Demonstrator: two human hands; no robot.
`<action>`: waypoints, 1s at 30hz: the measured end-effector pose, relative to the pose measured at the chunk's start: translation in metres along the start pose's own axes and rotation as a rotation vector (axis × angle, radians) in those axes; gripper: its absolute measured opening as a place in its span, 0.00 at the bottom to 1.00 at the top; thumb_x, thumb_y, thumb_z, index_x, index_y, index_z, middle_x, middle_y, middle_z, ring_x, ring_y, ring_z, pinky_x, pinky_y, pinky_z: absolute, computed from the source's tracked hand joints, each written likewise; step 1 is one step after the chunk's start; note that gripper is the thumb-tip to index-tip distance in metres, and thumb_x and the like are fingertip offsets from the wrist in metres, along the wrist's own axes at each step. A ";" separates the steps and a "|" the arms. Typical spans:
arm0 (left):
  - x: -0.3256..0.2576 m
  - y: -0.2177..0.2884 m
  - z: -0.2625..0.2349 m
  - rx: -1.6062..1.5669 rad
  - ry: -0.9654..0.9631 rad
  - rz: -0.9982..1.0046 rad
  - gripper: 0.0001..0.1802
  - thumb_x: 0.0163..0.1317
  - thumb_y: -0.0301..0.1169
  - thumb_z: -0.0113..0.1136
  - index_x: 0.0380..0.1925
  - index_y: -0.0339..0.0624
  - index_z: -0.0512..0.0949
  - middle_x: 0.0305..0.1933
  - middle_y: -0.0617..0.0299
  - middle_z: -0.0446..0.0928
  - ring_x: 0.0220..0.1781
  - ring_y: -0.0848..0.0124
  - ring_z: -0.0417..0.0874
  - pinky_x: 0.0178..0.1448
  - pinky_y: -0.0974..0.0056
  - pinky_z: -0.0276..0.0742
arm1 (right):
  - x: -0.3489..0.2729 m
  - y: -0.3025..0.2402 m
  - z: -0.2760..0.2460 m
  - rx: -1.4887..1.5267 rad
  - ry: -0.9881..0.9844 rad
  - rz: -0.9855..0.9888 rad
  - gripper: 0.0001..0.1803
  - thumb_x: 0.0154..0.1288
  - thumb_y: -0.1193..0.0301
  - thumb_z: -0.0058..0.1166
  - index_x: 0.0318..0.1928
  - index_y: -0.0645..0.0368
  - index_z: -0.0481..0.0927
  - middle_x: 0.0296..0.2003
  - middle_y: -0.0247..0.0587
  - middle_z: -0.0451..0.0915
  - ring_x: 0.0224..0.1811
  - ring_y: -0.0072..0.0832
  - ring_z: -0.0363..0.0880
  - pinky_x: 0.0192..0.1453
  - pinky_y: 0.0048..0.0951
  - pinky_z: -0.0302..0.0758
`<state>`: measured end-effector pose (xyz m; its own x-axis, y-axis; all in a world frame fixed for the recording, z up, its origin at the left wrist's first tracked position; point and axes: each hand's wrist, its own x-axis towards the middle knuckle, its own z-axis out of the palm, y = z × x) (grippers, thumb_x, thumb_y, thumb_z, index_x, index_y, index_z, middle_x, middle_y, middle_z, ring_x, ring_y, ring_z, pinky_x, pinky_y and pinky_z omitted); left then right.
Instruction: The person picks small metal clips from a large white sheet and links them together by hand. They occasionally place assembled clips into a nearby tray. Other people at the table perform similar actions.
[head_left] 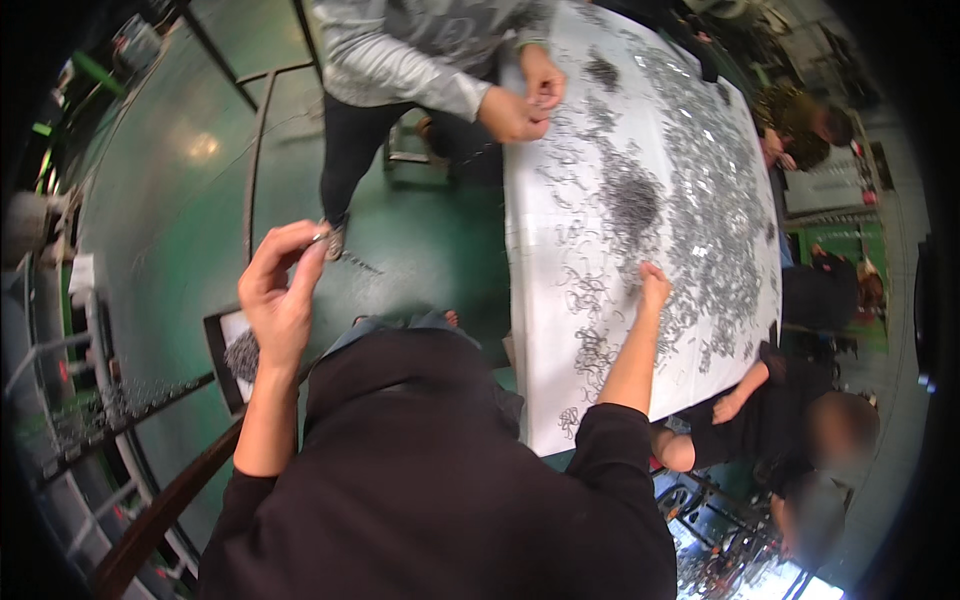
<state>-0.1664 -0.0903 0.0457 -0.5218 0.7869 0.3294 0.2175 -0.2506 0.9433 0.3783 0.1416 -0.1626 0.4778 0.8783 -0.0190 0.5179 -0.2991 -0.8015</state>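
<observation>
Head view, clock positions taken from the centre of the picture.

Left hand (280, 300): located at nine o'clock, raised above the green floor (205, 235) and well apart from the surface (532, 310). The bare forearm rises from eight o'clock; the wrist is nearly straight and the fingers point toward one o'clock. Thumb and index finger meet at the tips in a pinch, gripping a small piece (321, 237). The piece lies at ten o'clock, mostly covered by the fingertips; its full shape cannot be told.

Right hand (655, 288): located at three o'clock, over the white surface. The forearm extends from four o'clock, with the hand pointing toward twelve o'clock. The fingers are bunched at the edge of the scattered pieces. How far they are spread, and whether they have hold of anything, cannot be told.

Curved wires (590, 290) lie loose from three to four o'clock, just left of the right hand. A dark pile (632, 195) sits at two o'clock; a broad spread of shiny pieces (715, 215) lies beyond it, between two and three.

A box (216, 350) holding dark pieces (242, 356) is at half past eight, near the left forearm. A co-worker's hands (515, 116) meet at the near edge of the surface, between twelve and one.
</observation>
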 end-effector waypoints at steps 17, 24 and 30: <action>0.006 0.014 -0.063 0.088 0.197 0.009 0.08 0.57 0.19 0.62 0.38 0.36 0.82 0.33 0.62 0.81 0.31 0.79 0.79 0.36 0.74 0.75 | -0.377 -0.406 0.105 0.867 -1.192 -0.382 0.17 0.61 0.84 0.56 0.50 0.66 0.69 0.36 0.42 0.77 0.33 0.24 0.81 0.38 0.23 0.81; 0.000 0.024 -0.101 0.261 0.305 0.133 0.11 0.54 0.18 0.63 0.38 0.38 0.82 0.32 0.60 0.81 0.31 0.74 0.79 0.33 0.71 0.74 | -0.422 -0.431 0.143 0.849 -1.251 -0.424 0.12 0.61 0.84 0.57 0.44 0.66 0.71 0.34 0.41 0.77 0.33 0.24 0.82 0.37 0.24 0.82; -0.009 0.025 -0.130 0.441 0.459 0.218 0.10 0.53 0.18 0.64 0.36 0.38 0.81 0.35 0.61 0.82 0.31 0.70 0.78 0.31 0.69 0.74 | -0.456 -0.440 0.166 0.882 -1.363 -0.459 0.11 0.61 0.85 0.57 0.42 0.65 0.70 0.34 0.40 0.77 0.32 0.23 0.81 0.37 0.23 0.80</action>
<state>-0.2630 -0.1773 0.0718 -0.7045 0.4001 0.5861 0.6232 -0.0462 0.7807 -0.1852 -0.0655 0.0992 -0.7505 0.6279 0.2061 -0.3212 -0.0741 -0.9441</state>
